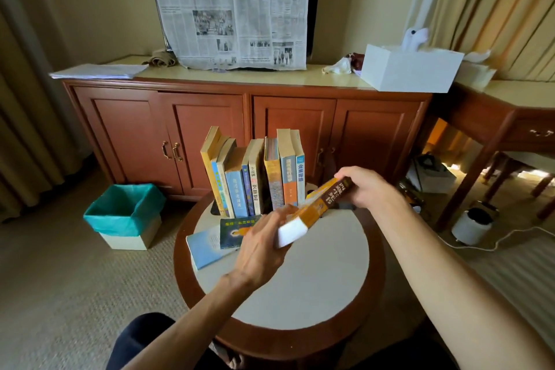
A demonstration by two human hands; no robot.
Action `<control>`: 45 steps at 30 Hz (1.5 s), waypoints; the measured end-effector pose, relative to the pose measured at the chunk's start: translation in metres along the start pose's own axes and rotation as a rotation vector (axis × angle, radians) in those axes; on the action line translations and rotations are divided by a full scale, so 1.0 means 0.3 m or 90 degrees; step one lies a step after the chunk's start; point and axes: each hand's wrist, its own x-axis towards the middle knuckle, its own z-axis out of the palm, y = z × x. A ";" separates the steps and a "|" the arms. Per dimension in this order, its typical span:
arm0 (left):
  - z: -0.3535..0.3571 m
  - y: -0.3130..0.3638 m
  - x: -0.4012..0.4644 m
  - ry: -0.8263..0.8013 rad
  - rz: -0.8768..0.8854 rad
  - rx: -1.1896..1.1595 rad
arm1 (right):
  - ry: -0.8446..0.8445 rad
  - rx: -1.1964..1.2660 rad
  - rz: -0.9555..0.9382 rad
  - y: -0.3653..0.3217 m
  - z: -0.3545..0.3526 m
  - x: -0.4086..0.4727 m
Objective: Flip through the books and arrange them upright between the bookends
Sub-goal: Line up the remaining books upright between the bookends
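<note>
Both hands hold one orange book above the round table.

Head view: the left hand [260, 246] grips the near end of the orange book [312, 210], the right hand [368, 188] clasps its far end; it tilts just before the upright row of books [255, 174]. Two books [219, 239] lie flat on the table [300, 285]; what may be a dark bookend [215, 208] peeks out left.
</note>
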 end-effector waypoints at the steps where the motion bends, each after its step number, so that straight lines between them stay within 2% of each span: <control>1: -0.007 -0.007 0.003 -0.043 -0.017 -0.014 | 0.012 -0.009 -0.027 -0.018 0.015 -0.004; 3: -0.025 -0.011 0.012 -0.173 -0.059 -0.087 | 0.031 -0.017 -0.092 -0.068 0.042 -0.018; 6: -0.062 0.019 0.050 -0.336 -0.121 -0.309 | 0.065 -0.032 -0.211 -0.146 0.076 -0.048; 8: -0.083 0.064 0.116 -0.350 -0.208 -0.476 | 0.094 -0.035 -0.266 -0.174 0.093 -0.039; 10: -0.079 0.099 0.215 -0.327 -0.315 -0.555 | 0.138 -0.022 -0.287 -0.182 0.113 -0.025; 16: -0.052 0.177 0.504 -0.335 -0.402 -0.492 | 0.176 -0.024 -0.380 -0.127 0.192 0.028; 21: 0.025 0.058 0.641 -0.340 -0.477 -0.518 | 0.140 -0.026 -0.453 -0.088 0.226 0.141; 25: 0.146 -0.043 0.688 -0.314 -0.502 -0.530 | 0.128 -0.107 -0.498 -0.054 0.230 0.255; 27: 0.206 -0.074 0.689 -0.278 -0.471 -0.543 | 0.137 -0.122 -0.515 -0.048 0.232 0.313; 29: 0.260 -0.093 0.663 -0.195 -0.428 -0.515 | 0.136 -0.125 -0.532 -0.044 0.228 0.370; 32: 0.367 -0.150 0.585 -0.092 -0.351 -0.346 | 0.109 -0.128 -0.561 -0.042 0.214 0.430; 37: 0.445 -0.174 0.537 -0.036 -0.311 -0.292 | 0.069 -0.200 -0.636 -0.012 0.196 0.517; 41: 0.473 -0.160 0.531 0.014 -0.309 -0.210 | 0.036 -0.310 -0.532 -0.097 0.182 0.527; 43: 0.483 -0.169 0.511 -0.003 -0.303 -0.232 | 0.003 -0.441 -0.382 -0.156 0.178 0.505; 45: 0.485 -0.174 0.485 -0.038 -0.288 -0.231 | -0.067 -0.503 -0.252 -0.190 0.177 0.491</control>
